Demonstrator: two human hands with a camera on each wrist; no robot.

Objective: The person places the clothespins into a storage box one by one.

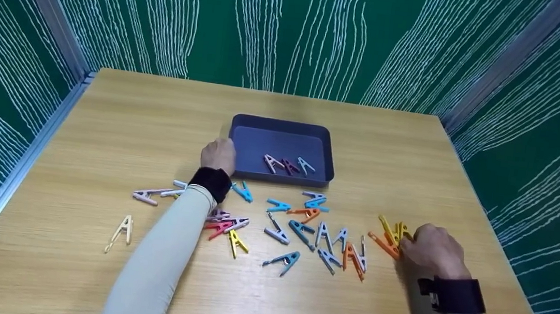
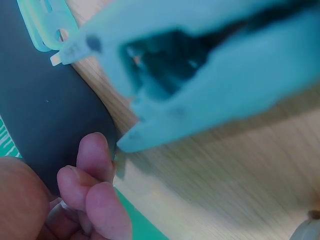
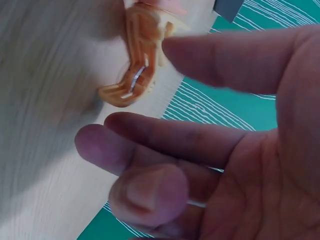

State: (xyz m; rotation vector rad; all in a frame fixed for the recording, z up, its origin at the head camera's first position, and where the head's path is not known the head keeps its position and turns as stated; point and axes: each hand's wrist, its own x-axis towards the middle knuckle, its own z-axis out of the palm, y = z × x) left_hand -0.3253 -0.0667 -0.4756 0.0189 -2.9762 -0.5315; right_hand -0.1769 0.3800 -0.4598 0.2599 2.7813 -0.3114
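My left hand (image 1: 219, 155) is at the left wall of a dark tray (image 1: 277, 178), its fingers loosely curled, with nothing visible between them in the left wrist view. Whether it touches the tray is unclear. My right hand (image 1: 434, 248) is low over the table, beside yellow clothespins (image 1: 401, 231) and an orange one (image 1: 384, 245). In the right wrist view its fingers are spread from one another, and one fingertip meets or nearly meets a yellow-orange clothespin (image 3: 141, 60). A blurred teal clothespin (image 2: 200, 105) looms close in the left wrist view.
Several clothespins in blue, orange, white and teal (image 1: 301, 232) lie scattered in front of the tray. Three (image 1: 289, 166) lie inside it. A cream clothespin (image 1: 121, 231) lies far left, lilac ones (image 1: 147, 195) nearer my left arm. Green walls (image 1: 324, 37) enclose the wooden table (image 1: 160, 108).
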